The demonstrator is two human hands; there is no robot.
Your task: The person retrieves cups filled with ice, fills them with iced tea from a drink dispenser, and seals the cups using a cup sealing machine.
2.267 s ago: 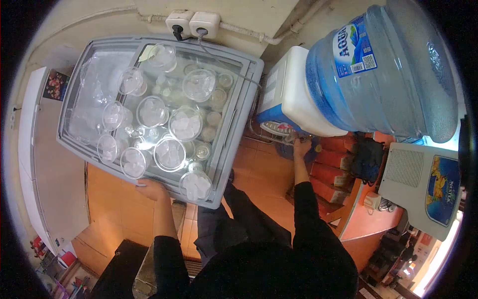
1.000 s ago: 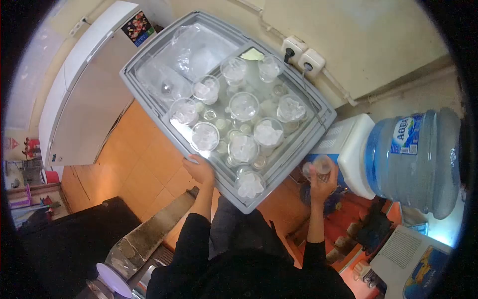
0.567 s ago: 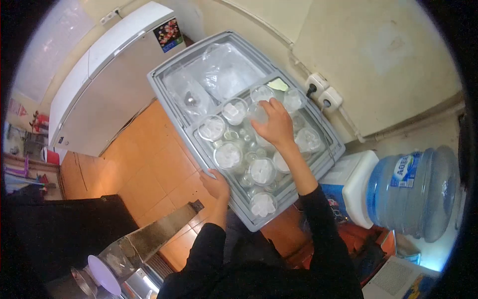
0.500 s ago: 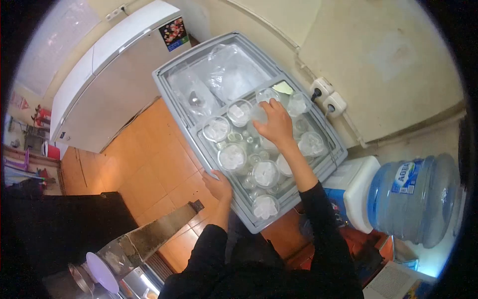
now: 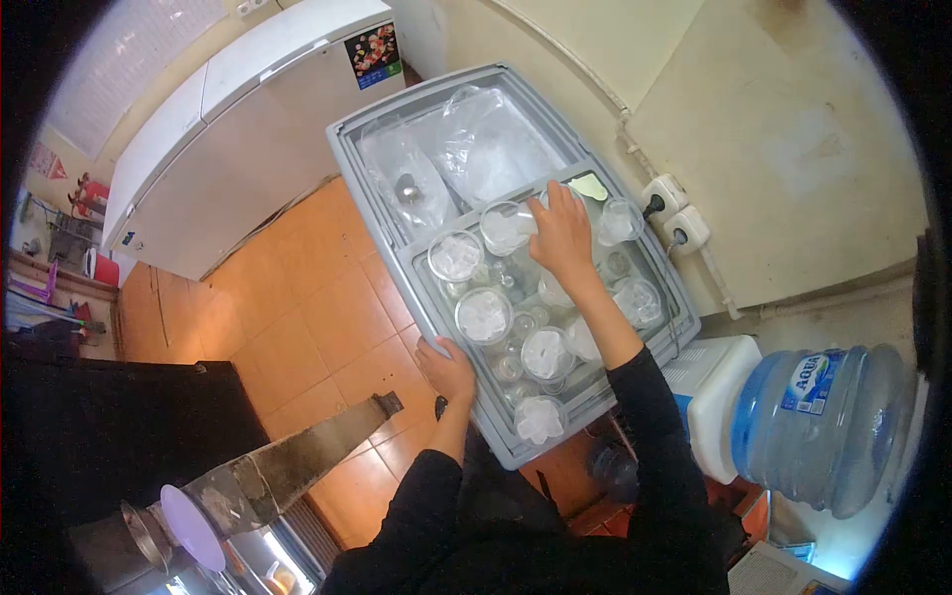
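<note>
Taking the middle of the view as the clock's centre, the orange tiled floor (image 5: 327,317) spreads out at 9 o'clock, and a long white chest (image 5: 258,149) with a dark picture panel stands beyond it at 10. A grey-framed chest (image 5: 399,256) with a glass top fills the middle, set aslant, its upper end towards 12 and its lowest corner towards 5. At 4 o'clock a large blue-tinted water bottle (image 5: 823,426) lies on its side as seen from here, its shoulder end meeting a white dispenser (image 5: 729,402) just beside the grey chest. A clear plastic bag (image 5: 496,139) covers part of the chest's upper section at 12. The person's left hand (image 5: 451,374), between 6 and 7, touches the outer edge of the grey frame; whether it grips there I cannot tell. The right hand (image 5: 563,238) reaches over the glass at 1 to 2 o'clock, fingers bent downward among the cups (image 5: 484,315); its own palm side is hidden, so I cannot tell whether it is clamped on one. These clear cups, filled with pale, ice-like chunks, stand on the glass from the centre out to 1, 2, 3 and 5 o'clock. Two wall sockets (image 5: 677,214), with dark plugs in them, sit at 2. Smallest are a yellow-green scrap (image 5: 591,186) near the right fingertips and a shiny metal piece (image 5: 408,187) at 11.
</note>
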